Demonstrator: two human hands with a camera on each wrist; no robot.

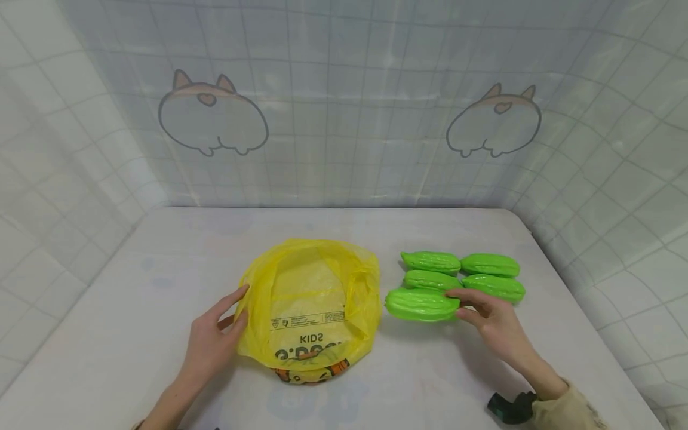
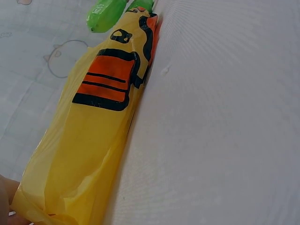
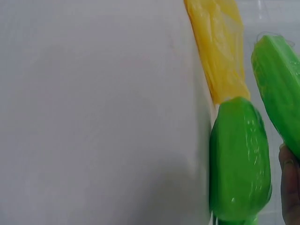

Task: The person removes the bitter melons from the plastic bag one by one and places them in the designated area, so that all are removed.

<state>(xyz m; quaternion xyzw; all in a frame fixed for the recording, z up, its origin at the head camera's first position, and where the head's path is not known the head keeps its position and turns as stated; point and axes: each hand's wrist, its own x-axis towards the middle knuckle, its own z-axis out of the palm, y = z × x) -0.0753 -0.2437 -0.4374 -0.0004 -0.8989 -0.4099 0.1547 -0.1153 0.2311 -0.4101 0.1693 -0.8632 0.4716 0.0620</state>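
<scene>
A yellow plastic bag [image 1: 309,286] lies on the table with its mouth spread wide, its dark print and an orange cartoon figure showing. My left hand [image 1: 211,340] pinches the bag's left rim between thumb and fingers; in the left wrist view, fingers [image 2: 6,192] show at the bag's edge. To the right of the bag, my right hand [image 1: 495,325] grips one end of a bright green toy bitter melon [image 1: 419,304]. The right wrist view has this held melon [image 3: 281,89] raised above another green melon [image 3: 240,161].
Several more green melons [image 1: 490,265] lie in two short rows behind the held one, towards the table's right side. A white table [image 1: 419,382] spreads under everything. Tiled curtain walls [image 1: 349,119] with dog drawings stand at the back and sides. A dark wrist device [image 1: 510,408] sits at the right sleeve.
</scene>
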